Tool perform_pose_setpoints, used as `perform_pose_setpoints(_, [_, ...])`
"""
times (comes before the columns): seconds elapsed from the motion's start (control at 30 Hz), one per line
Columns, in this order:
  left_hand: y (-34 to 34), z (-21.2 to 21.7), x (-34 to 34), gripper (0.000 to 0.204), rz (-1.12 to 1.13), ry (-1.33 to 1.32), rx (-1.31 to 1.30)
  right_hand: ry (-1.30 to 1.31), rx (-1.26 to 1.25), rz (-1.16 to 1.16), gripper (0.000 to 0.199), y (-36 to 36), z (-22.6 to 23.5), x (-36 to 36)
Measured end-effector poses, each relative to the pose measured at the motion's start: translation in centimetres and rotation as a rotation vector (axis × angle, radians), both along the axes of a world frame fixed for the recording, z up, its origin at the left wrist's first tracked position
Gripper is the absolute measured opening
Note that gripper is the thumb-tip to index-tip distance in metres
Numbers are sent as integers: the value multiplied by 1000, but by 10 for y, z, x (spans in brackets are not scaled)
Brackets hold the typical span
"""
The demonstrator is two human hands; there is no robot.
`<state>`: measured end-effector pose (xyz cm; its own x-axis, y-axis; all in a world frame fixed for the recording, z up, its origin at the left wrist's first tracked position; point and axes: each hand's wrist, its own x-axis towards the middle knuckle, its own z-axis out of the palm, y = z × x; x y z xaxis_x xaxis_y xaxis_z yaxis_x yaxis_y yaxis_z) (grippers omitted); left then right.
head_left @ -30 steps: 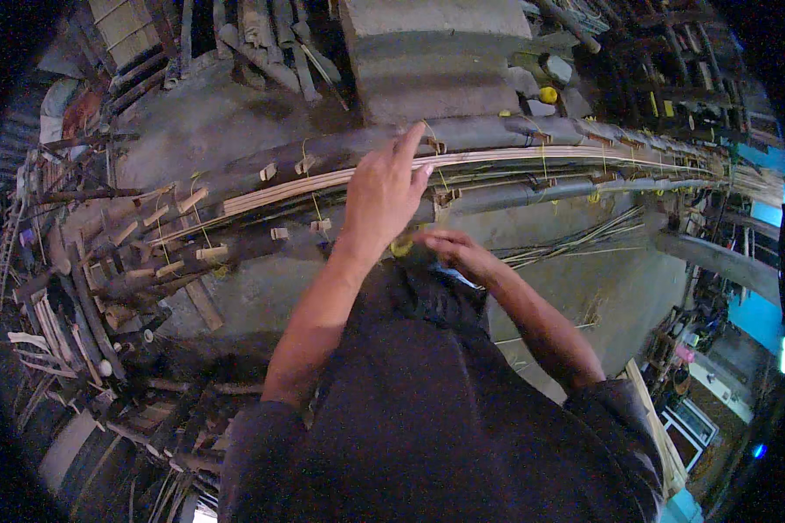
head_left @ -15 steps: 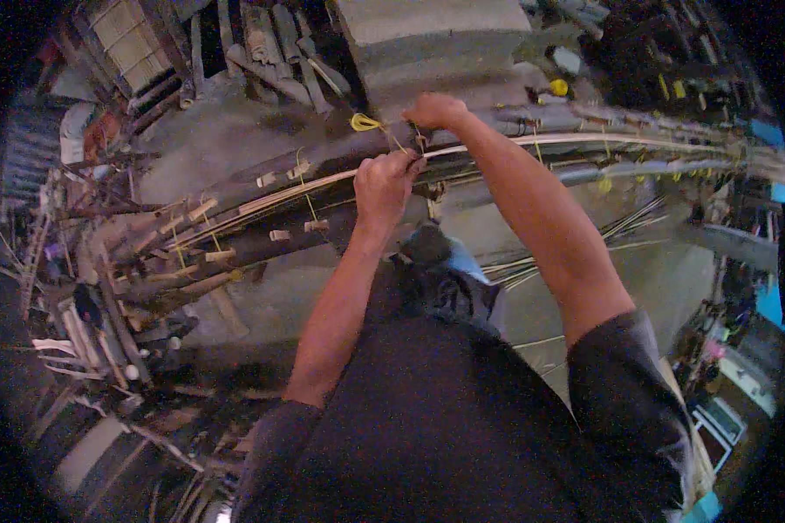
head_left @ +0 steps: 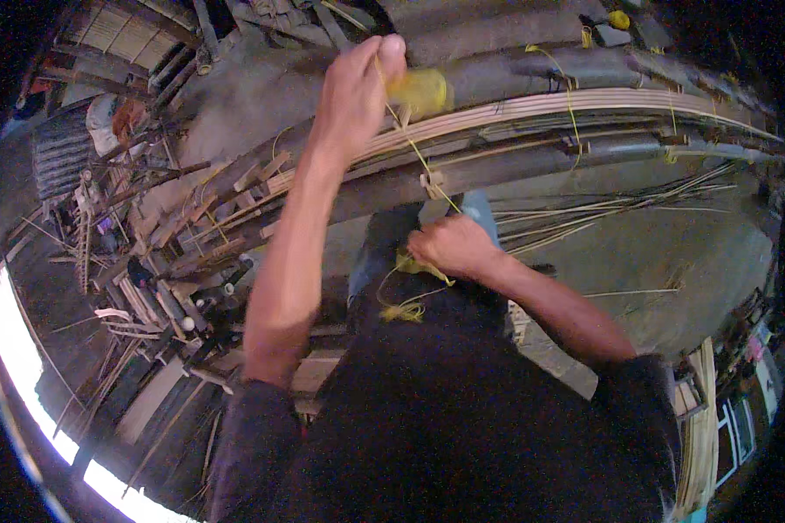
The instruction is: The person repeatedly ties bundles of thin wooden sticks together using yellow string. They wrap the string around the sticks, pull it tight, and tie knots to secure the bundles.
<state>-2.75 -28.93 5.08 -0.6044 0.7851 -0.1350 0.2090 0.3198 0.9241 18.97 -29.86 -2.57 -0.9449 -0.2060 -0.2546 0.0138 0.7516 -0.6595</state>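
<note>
Head view, and from my remote seat I see the left hand (head_left: 358,91), on the far side, pinching yellow cord (head_left: 419,153), presumably for tension. Beside it blurs a yellow bundle (head_left: 423,92). The right hand (head_left: 452,246), nearer the torso, is curled tight, apparently around the cord, which crosses wooden strips (head_left: 515,113) lying between dark poles (head_left: 497,79), probably for support.

A workshop, with long poles (head_left: 497,78), pale wooden strips (head_left: 619,98) and scrap lumber (head_left: 155,303).
</note>
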Motion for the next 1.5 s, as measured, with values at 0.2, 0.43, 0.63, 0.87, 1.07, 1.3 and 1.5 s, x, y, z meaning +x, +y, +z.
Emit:
perform_pose_setpoints(0.2, [51, -55, -110, 32, 216, -573, 0, 158, 8, -104, 34, 9, 19, 5])
perform_pose_setpoints(0.43, [-36, -2, -230, 72, -104, 424, -644, -261, -976, -740, 70, -88, 78, 46])
perform_pose_setpoints(0.63, [-188, 36, -109, 39, -539, -174, 11, -121, -819, -797, 32, -160, -14, -68])
perform_pose_setpoints(0.87, [-233, -65, -53, 28, -14, 453, -46, 182, 217, -3, 19, -99, 217, -238])
perform_pose_setpoints(1.07, [-217, -40, -48, 26, -42, 468, -305, 102, 121, -599, 43, -20, 72, -317])
perform_pose_setpoints(1.3, [-224, -37, -51, 23, -74, 474, -314, 409, -459, -371, 19, -107, 69, -176])
perform_pose_setpoints(1.5, [-193, 11, -56, 36, -28, -149, 98, 241, -327, -26, 13, -155, 16, -120])
